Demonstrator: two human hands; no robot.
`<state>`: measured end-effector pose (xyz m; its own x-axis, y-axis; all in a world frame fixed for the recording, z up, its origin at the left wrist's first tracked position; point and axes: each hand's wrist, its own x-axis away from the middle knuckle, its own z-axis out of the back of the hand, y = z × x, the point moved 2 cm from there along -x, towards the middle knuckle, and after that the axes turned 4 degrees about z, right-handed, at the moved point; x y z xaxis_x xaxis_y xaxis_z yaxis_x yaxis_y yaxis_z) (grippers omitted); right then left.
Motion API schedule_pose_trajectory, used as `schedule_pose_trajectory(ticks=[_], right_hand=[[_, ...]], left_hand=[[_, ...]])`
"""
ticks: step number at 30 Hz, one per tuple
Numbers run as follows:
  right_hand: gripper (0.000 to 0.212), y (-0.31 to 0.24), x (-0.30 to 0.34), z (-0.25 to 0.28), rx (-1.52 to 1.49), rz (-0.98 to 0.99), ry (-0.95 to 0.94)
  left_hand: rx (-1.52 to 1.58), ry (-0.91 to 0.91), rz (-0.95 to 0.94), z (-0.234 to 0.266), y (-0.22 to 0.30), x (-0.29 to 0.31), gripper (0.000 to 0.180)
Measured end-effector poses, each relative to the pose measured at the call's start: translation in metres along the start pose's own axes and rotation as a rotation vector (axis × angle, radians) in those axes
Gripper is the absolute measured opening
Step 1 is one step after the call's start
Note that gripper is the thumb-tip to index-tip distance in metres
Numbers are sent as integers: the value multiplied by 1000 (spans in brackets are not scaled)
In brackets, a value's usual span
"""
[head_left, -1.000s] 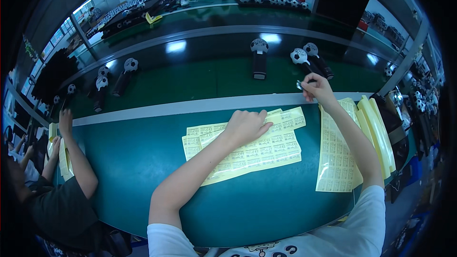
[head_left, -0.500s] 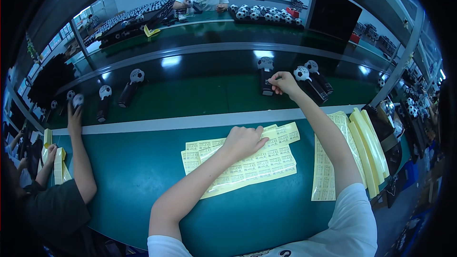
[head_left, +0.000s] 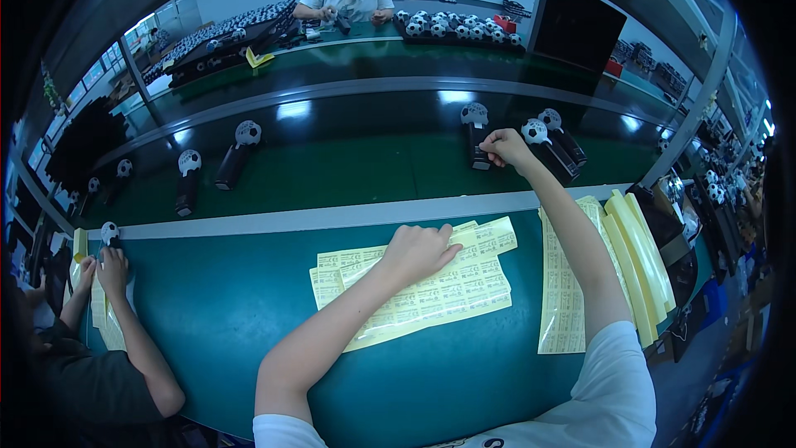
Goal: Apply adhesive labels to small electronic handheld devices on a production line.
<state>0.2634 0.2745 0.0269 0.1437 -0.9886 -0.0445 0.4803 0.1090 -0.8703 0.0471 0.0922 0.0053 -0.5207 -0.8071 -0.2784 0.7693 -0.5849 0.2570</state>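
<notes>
Yellow sheets [head_left: 464, 289] lie mid-frame under the left hand [head_left: 417, 250], its fingers slightly spread, while the right hand [head_left: 507, 148], fingers pinched, any contents hidden, seems to be pressing the ball-topped black handle [head_left: 477, 140] upper right of centre, the next move probably calling for steadiness.

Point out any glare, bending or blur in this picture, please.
Head view: white glare patches shine beyond the green work surface; head view: the long grey rail bows upward and the corners sink into black; head view: the left hand and right hand look fairly sharp, while details near the rim look softer.
</notes>
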Motion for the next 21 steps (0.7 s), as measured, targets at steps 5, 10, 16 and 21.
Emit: schedule_pose_trajectory(ticks=[5,10,16,21], right_hand=[[11,6,3,11,-1,-6,25],[10,6,7,21,59,-17,18],[9,16,5,37,68,-33,10],[12,18,8,49,172,-10,24]], left_hand=[[0,25,-7,-1,-1,1,36],[0,32,-7,0,0,1,36],[-15,29,-11,-2,0,1,36],[-10,27,-4,-2,-1,1,36]])
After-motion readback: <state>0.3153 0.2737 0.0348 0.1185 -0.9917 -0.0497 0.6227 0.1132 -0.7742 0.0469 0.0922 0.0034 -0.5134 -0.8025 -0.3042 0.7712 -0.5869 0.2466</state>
